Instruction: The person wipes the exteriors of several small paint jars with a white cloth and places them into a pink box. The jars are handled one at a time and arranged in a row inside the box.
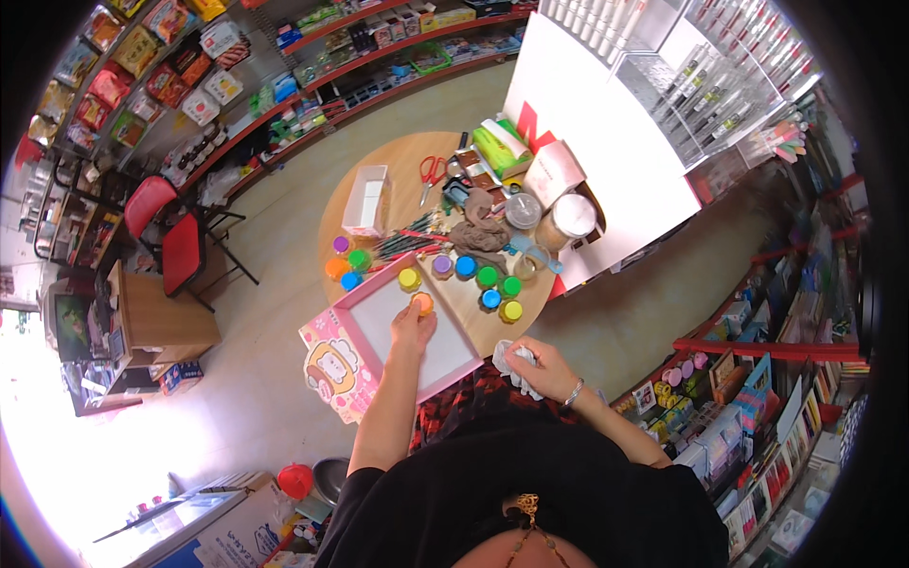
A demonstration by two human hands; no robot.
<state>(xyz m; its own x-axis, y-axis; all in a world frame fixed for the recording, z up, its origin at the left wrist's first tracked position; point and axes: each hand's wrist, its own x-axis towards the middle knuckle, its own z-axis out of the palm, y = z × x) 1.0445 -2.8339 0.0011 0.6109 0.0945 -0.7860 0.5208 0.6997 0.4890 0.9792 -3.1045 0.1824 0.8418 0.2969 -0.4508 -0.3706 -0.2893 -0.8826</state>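
Observation:
My left hand (410, 328) grips a small jar with an orange lid (423, 304) inside an open pink cardboard box (463, 339). A yellow-lidded jar (409, 278) stands in the same box, near its far edge. The box's printed flap (332, 369) hangs out to the left. In my right hand (545, 369) is a crumpled white cloth or tissue (522, 375), held off the table's near edge. To the right of the box are several jars with purple, blue, green and yellow lids (487, 277). More jars, one with a larger orange lid (336, 268), sit to its left.
The round wooden table (426, 160) also bears a white-and-pink open box (368, 202), red-handled scissors (432, 174), a bundle of pencils (408, 241), brown cloth (483, 227) and a lidded tub (574, 216). A white display counter (611, 135) adjoins it. A red folding chair (182, 248) stands left.

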